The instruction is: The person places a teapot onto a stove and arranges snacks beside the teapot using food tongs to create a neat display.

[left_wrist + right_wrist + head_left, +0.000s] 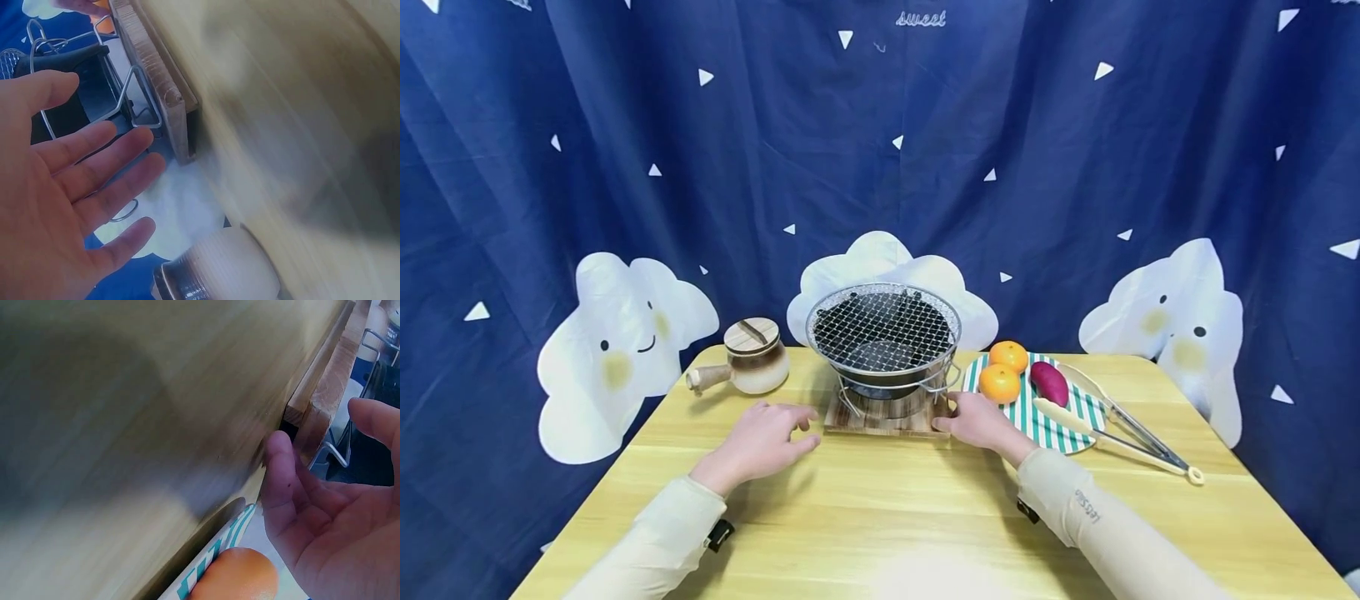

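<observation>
beyond the fingers (122, 185) hangs a dark blue curtain (760, 125) with white triangles (846, 38) and clouds (625, 367); below the fingers lies a pale wood table (865, 500), glare (932, 579) whitening it on their near side.

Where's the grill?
In the head view, the round grill stands in the middle on a wooden board, between the lidded pot on the left and the striped plate on the right.

A lidded pot (762, 372) stands before a blue curtain (820, 108); oranges (1000, 384) and a purple sweet potato (1049, 383) lie on a striped plate (1027, 414), beside tongs (1067, 418).
</observation>
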A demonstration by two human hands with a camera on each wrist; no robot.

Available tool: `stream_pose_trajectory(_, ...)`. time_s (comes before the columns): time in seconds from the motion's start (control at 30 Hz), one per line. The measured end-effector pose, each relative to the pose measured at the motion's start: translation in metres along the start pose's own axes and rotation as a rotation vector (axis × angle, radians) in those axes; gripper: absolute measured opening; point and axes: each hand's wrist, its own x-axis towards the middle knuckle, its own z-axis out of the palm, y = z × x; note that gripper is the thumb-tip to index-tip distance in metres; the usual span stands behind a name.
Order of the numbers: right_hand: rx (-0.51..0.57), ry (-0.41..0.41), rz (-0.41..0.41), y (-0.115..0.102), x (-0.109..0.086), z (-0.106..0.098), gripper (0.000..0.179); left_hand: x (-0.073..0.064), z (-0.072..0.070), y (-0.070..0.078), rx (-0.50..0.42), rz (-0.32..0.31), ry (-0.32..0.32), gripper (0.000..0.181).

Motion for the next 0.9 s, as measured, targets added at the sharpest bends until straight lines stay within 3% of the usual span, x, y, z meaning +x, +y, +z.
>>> stream_pose_trajectory(0.4, 0.004, 0.013, 0.026, -0.0038, -0.0003, 0.0032, 0.033, 0.001, 0.0003, 0.0004, -0.008, -0.002, 0.005, 0.031)
stream_pose_trajectory(0.73, 0.033, -0.014, 0.057, -0.0056, -0.001, 0.0046, 0.066, 0.0056, -0.0015, -0.0031, -0.01, -0.006, 0.022, 0.032)
stream_pose_trajectory(0.9, 0.039, -0.019, 0.052, -0.0052, -0.0016, 0.005, 0.058, 0.0043, -0.0045, -0.0082, -0.005, -0.011, 0.032, 0.033)
